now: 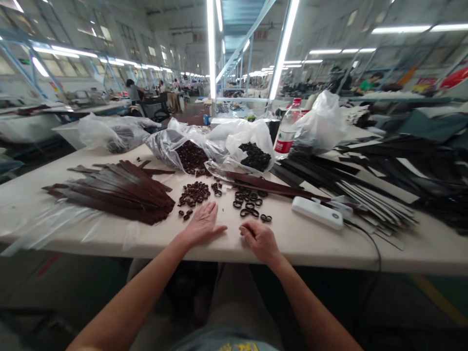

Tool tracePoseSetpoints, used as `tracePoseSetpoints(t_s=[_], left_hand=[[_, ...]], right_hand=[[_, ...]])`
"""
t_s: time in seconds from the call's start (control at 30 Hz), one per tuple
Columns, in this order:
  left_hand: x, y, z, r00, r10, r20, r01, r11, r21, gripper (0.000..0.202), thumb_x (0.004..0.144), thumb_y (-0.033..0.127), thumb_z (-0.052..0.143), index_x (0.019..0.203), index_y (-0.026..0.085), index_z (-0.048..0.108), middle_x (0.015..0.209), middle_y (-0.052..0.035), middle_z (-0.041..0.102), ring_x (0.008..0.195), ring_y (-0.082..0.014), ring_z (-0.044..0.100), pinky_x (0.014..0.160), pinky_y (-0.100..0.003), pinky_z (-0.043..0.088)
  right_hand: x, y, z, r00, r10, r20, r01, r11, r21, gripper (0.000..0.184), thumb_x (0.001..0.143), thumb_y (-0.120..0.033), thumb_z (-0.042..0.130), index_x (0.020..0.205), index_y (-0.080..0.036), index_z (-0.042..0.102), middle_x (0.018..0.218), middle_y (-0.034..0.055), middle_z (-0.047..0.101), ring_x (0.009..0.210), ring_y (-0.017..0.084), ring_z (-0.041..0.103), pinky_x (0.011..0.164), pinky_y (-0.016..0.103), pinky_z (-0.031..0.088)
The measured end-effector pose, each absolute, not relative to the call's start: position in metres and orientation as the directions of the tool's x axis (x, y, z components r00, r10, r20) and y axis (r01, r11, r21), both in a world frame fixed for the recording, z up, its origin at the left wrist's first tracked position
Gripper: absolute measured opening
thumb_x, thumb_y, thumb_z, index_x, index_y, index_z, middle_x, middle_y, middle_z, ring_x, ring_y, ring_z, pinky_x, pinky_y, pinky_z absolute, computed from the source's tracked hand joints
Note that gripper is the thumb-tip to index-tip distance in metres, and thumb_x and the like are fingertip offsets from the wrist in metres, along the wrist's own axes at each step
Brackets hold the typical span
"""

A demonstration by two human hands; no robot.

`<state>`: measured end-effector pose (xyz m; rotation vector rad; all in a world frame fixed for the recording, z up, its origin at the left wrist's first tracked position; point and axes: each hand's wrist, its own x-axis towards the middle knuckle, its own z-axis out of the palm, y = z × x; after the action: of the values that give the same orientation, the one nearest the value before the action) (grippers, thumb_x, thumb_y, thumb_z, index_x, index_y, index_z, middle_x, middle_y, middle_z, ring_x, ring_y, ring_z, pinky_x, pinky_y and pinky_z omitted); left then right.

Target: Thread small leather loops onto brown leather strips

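Observation:
My left hand [203, 223] lies flat on the pale table with its fingers stretched out and thumb apart, nothing in it. Just beyond its fingertips is a pile of small dark brown loops [195, 193]. My right hand [259, 239] rests near the table's front edge with its fingers curled closed; whether anything is in them is hidden. Beyond it lie larger black loops [249, 200], some joined in pairs. A fan of brown leather-like strips [120, 190] spreads to the left. Another brown strip bundle [263, 182] lies behind the black loops.
Open plastic bags hold brown pieces [192, 157] and black pieces [254, 156] at the back. A red-capped bottle [285, 134] stands beside them. A white power strip [317, 212] with a cable and many black strips [325, 175] lie right. Other people work farther off.

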<state>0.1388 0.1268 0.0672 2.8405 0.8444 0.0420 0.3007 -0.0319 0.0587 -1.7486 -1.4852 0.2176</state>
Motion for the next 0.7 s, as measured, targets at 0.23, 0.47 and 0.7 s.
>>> tracePoseSetpoints(t_s=[0.23,0.47,0.7], left_hand=[[0.088,0.099,0.072,0.914,0.403,0.049,0.387,-0.901,0.196,0.068,0.086,0.059,0.052,0.14,0.018,0.047,0.148,-0.0159,0.044,0.138,-0.0288,0.038,0.116,-0.048,0.023],[0.003,0.098,0.06,0.74,0.596,0.311,0.503,-0.798,0.33,0.048,0.088,0.049,0.055,0.129,0.025,0.059,0.129,-0.0076,0.064,0.116,-0.0258,0.061,0.101,-0.039,0.049],[-0.061,0.075,0.061,0.507,0.766,0.396,0.587,-0.643,0.492,0.034,0.09,0.041,0.054,0.114,0.022,0.069,0.116,-0.007,0.071,0.106,-0.0231,0.067,0.095,-0.036,0.055]], right_hand=[[0.331,-0.019,0.072,0.371,0.865,0.337,0.638,0.026,-0.77,0.025,0.096,-0.037,0.047,0.086,-0.021,0.064,0.075,0.0019,0.07,0.064,0.016,0.065,0.062,0.025,0.048],[0.395,0.043,0.108,0.316,0.889,0.333,0.948,-0.283,-0.144,0.02,0.092,-0.027,0.056,0.107,-0.02,0.068,0.11,0.0081,0.07,0.103,0.021,0.063,0.087,0.028,0.045],[0.408,0.083,0.091,0.283,0.93,0.234,0.956,-0.294,0.014,0.027,0.092,-0.014,0.047,0.102,-0.012,0.072,0.101,0.0181,0.072,0.089,0.026,0.068,0.077,0.034,0.045]])
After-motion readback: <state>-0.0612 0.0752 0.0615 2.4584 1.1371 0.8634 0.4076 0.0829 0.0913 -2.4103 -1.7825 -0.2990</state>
